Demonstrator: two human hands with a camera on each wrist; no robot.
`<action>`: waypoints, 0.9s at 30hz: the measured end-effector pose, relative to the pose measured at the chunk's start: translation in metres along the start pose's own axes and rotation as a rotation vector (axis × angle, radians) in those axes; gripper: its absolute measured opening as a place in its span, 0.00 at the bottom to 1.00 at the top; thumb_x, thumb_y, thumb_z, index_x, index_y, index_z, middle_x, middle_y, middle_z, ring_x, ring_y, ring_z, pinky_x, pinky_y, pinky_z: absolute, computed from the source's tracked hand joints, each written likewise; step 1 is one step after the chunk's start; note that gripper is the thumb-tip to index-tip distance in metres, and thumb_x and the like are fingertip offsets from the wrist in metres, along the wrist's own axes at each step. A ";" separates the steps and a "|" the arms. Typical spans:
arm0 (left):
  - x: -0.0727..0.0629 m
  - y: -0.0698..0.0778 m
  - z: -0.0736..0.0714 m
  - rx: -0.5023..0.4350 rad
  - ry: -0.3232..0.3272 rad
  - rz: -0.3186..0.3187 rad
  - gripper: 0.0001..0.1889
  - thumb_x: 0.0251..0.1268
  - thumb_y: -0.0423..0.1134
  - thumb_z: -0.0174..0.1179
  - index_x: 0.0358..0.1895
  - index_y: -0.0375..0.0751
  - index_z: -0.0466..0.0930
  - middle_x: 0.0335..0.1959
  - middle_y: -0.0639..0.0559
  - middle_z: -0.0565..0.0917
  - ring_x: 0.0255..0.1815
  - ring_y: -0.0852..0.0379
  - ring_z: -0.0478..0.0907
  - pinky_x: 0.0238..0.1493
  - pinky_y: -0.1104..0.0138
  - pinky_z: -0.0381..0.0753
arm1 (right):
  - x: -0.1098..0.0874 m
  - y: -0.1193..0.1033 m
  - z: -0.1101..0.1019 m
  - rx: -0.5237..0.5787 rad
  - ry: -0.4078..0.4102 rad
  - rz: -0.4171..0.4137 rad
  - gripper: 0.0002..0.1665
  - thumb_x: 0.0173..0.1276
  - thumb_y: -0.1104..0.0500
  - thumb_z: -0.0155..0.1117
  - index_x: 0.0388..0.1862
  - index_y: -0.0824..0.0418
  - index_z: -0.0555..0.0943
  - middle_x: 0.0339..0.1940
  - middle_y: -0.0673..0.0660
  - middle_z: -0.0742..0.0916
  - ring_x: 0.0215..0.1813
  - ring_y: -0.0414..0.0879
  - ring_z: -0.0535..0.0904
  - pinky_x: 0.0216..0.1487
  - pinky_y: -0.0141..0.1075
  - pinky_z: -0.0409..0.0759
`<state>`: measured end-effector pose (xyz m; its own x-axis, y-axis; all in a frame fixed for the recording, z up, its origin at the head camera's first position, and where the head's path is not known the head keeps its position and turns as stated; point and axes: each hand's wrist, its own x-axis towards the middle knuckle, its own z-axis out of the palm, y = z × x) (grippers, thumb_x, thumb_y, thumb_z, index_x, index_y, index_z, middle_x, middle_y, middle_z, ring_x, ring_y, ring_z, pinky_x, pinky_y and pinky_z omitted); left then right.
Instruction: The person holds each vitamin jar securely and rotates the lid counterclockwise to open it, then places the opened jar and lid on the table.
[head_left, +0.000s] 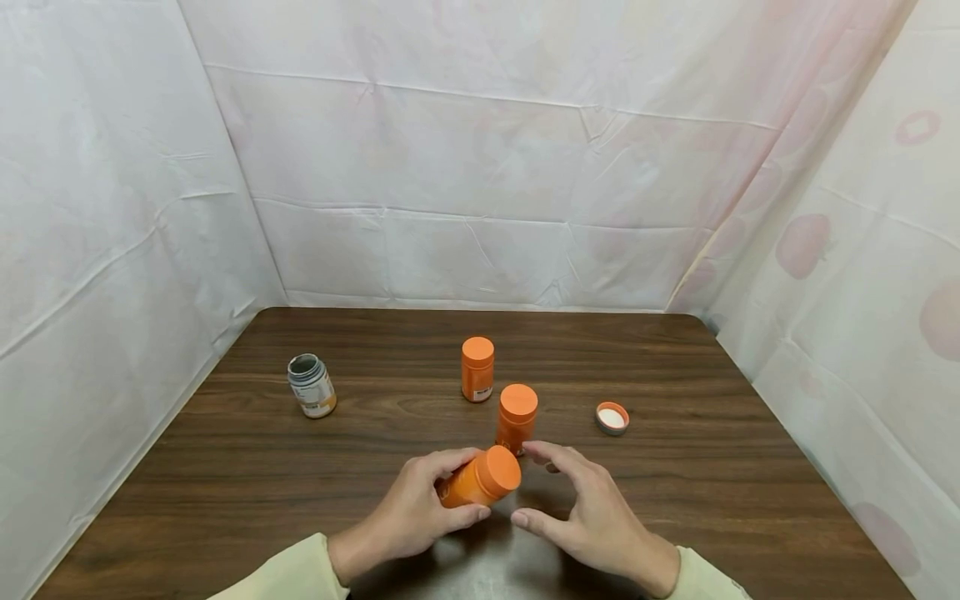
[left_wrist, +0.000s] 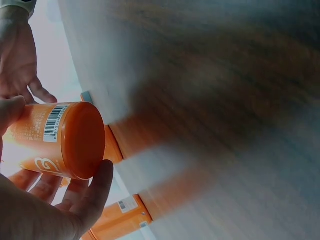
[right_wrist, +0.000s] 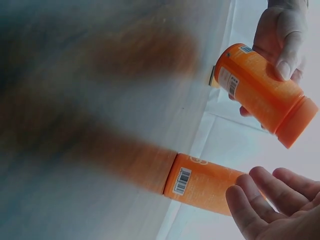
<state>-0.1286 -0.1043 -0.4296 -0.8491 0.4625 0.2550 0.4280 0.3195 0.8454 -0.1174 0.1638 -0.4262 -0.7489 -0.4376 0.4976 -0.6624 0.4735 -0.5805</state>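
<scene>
An orange screw-cap bottle (head_left: 480,477) is gripped by my left hand (head_left: 416,508), raised off the table and tilted so its cap points right. In the left wrist view the base and barcode of that bottle (left_wrist: 82,140) face the camera. My right hand (head_left: 592,508) is just right of the cap, fingers spread and lightly bent, holding nothing. Behind both hands stands a second orange bottle (head_left: 517,417), capped and upright. The right wrist view puts my right fingers in front of that standing bottle (right_wrist: 200,182); whether they touch it I cannot tell.
A third capped orange bottle (head_left: 477,368) stands further back. On the left is an uncapped grey-white bottle (head_left: 313,387). A loose cap (head_left: 612,418) lies inside-up on the right. White cloth (head_left: 480,167) hangs around the brown wooden table (head_left: 375,350).
</scene>
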 end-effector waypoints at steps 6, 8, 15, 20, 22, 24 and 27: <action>-0.001 0.001 0.005 0.050 0.019 0.029 0.28 0.57 0.46 0.78 0.62 0.60 0.81 0.50 0.64 0.85 0.45 0.61 0.80 0.47 0.65 0.80 | 0.002 -0.001 0.003 0.034 -0.005 -0.016 0.41 0.62 0.46 0.79 0.72 0.51 0.73 0.62 0.48 0.84 0.55 0.42 0.80 0.51 0.44 0.82; -0.002 0.001 0.007 0.075 0.028 0.040 0.28 0.57 0.46 0.78 0.62 0.59 0.82 0.49 0.65 0.85 0.45 0.62 0.80 0.47 0.65 0.80 | 0.002 -0.002 0.004 0.040 -0.005 -0.014 0.41 0.62 0.46 0.79 0.71 0.52 0.73 0.62 0.49 0.84 0.54 0.42 0.81 0.51 0.43 0.82; -0.002 0.000 0.012 0.147 0.060 0.061 0.28 0.53 0.46 0.80 0.60 0.58 0.83 0.49 0.67 0.85 0.44 0.63 0.78 0.47 0.64 0.79 | 0.004 -0.002 0.009 0.063 0.000 -0.024 0.39 0.62 0.47 0.79 0.68 0.59 0.76 0.56 0.46 0.85 0.51 0.41 0.81 0.49 0.40 0.82; -0.002 0.001 0.015 0.180 0.078 0.057 0.29 0.52 0.47 0.81 0.59 0.59 0.83 0.49 0.68 0.85 0.45 0.64 0.78 0.47 0.63 0.79 | 0.004 -0.002 0.011 0.087 0.013 -0.024 0.37 0.62 0.48 0.79 0.66 0.57 0.77 0.49 0.44 0.85 0.47 0.39 0.81 0.45 0.39 0.82; -0.002 0.001 0.015 0.193 0.082 0.059 0.29 0.51 0.46 0.81 0.58 0.60 0.83 0.48 0.68 0.85 0.44 0.64 0.77 0.46 0.63 0.79 | 0.004 -0.002 0.012 0.087 0.021 -0.019 0.36 0.62 0.48 0.79 0.66 0.55 0.77 0.46 0.44 0.84 0.46 0.39 0.80 0.44 0.38 0.81; -0.002 0.002 0.016 0.204 0.087 0.059 0.29 0.50 0.46 0.82 0.58 0.60 0.84 0.49 0.68 0.85 0.44 0.64 0.77 0.46 0.63 0.78 | 0.004 -0.002 0.012 0.084 0.030 -0.015 0.35 0.62 0.48 0.79 0.65 0.53 0.77 0.44 0.43 0.84 0.44 0.38 0.79 0.42 0.37 0.80; -0.002 0.003 0.016 0.209 0.084 0.048 0.29 0.51 0.46 0.82 0.59 0.59 0.84 0.50 0.68 0.85 0.45 0.64 0.77 0.46 0.64 0.78 | 0.004 -0.001 0.012 0.076 0.043 -0.009 0.33 0.62 0.48 0.80 0.64 0.52 0.78 0.43 0.43 0.83 0.42 0.38 0.78 0.40 0.36 0.80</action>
<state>-0.1211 -0.0906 -0.4355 -0.8451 0.4137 0.3386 0.5162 0.4669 0.7180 -0.1197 0.1519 -0.4313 -0.7439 -0.4080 0.5293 -0.6672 0.4095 -0.6222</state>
